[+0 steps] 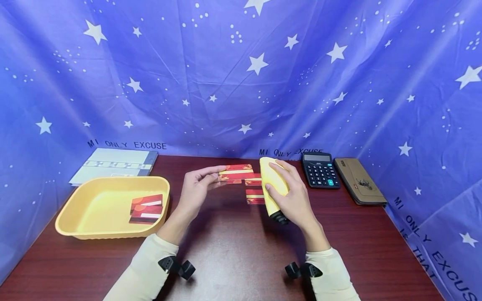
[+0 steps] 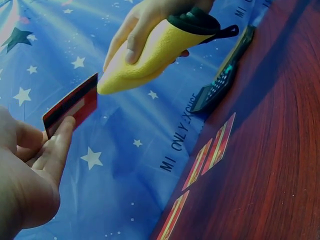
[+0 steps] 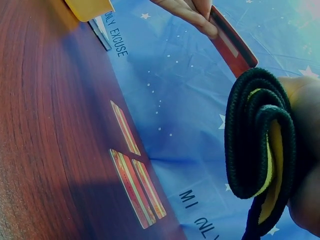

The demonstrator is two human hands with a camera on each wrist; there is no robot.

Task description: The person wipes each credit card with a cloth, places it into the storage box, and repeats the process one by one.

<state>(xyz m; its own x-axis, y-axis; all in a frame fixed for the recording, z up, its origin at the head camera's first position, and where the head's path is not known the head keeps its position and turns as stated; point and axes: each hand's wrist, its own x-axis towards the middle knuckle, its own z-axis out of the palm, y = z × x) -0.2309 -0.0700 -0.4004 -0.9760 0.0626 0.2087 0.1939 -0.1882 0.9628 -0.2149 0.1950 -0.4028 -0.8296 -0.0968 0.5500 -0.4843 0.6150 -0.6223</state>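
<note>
My left hand (image 1: 193,190) pinches a red bank-style card (image 1: 236,172) between thumb and fingers, raised above the table. In the left wrist view, the card (image 2: 75,105) shows a dark stripe and a pale strip on one side. My right hand (image 1: 297,198) grips a folded yellow cloth (image 1: 272,182) with a black hem and loop. One end of the cloth comes right up to the card's edge in the left wrist view. Beneath the hands, three red-and-gold cards (image 3: 131,187) lie flat on the table, partly covered in the head view.
To the left stands a yellow plastic basin (image 1: 62,228) with two red cards (image 1: 146,209) inside. Behind it lies a flat white box (image 1: 113,161). A black calculator (image 1: 321,172) and a brown wallet (image 1: 361,182) occupy the back right, before a blue starry curtain (image 1: 214,75).
</note>
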